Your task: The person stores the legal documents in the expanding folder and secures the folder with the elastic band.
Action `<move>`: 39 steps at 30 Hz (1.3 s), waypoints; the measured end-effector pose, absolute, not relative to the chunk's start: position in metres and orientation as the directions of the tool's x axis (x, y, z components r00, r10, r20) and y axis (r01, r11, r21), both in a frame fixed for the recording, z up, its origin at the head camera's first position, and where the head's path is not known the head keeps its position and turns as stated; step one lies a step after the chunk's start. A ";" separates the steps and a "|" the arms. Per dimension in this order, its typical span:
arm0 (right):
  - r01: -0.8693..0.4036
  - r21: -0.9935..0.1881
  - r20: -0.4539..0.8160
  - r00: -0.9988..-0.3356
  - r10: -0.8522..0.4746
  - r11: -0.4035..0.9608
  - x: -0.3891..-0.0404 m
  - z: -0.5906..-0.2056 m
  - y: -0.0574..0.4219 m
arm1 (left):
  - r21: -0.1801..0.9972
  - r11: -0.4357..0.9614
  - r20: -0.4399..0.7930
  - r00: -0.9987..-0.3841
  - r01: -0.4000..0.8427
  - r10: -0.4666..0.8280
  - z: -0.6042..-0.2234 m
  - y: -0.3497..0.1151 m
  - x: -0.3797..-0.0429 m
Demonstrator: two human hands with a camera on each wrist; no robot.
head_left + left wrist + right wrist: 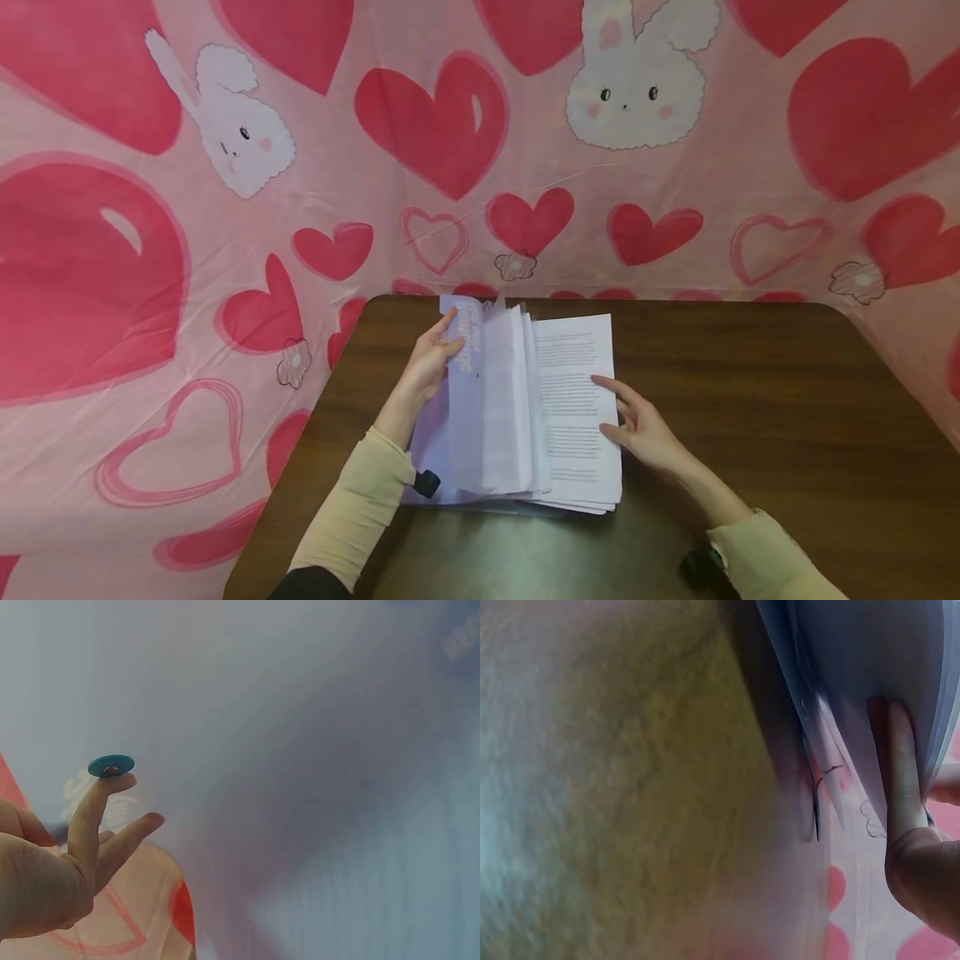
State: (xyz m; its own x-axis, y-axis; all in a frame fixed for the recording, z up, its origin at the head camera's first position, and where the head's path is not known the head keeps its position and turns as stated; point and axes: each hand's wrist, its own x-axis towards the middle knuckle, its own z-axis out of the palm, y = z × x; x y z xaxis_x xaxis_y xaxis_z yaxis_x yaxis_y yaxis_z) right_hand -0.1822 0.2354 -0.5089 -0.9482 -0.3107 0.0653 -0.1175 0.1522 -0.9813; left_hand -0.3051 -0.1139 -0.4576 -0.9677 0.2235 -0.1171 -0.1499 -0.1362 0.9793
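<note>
A purple translucent folder (431, 446) lies spread on the table, with white printed sheets (573, 400) at its right side. My left hand (432, 358) pinches the folder's raised cover near its upper left edge. In the left wrist view, a teal disc (111, 766) sits at a fingertip of that hand, against the pale cover. My right hand (648, 429) holds the right edge of the printed sheets. In the right wrist view, one digit lies flat along a page, and other fingers are on the far side of the sheets. Several clear sleeves and papers (510, 400) fan out between the hands.
The brown wooden table (750, 375) carries the folder near its left half. Behind and beside it hangs a pink cloth (540, 175) with red hearts and white rabbits. Dark wrist camera mounts (427, 483) sit by both sleeves.
</note>
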 end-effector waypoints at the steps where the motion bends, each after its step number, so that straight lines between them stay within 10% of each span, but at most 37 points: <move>1: -0.119 -0.981 0.065 -0.947 -0.316 0.152 -0.182 -0.509 0.236 | 0.980 -0.133 -0.115 -0.968 -0.147 0.222 -0.458 -0.114 -0.305; 39: -0.049 -0.998 0.027 -0.911 -0.411 0.043 -0.214 -0.530 0.159 | 0.965 -0.209 -0.115 -0.970 -0.161 0.213 -0.460 -0.108 -0.302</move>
State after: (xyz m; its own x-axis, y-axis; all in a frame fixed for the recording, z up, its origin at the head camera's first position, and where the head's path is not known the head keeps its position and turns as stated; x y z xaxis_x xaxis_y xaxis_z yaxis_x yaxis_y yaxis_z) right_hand -0.2136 0.1594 -0.5295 -0.9111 -0.4112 0.0271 -0.0491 0.0432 -0.9979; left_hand -0.3022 -0.1075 -0.4597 -0.9703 0.2128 -0.1153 -0.1605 -0.2094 0.9646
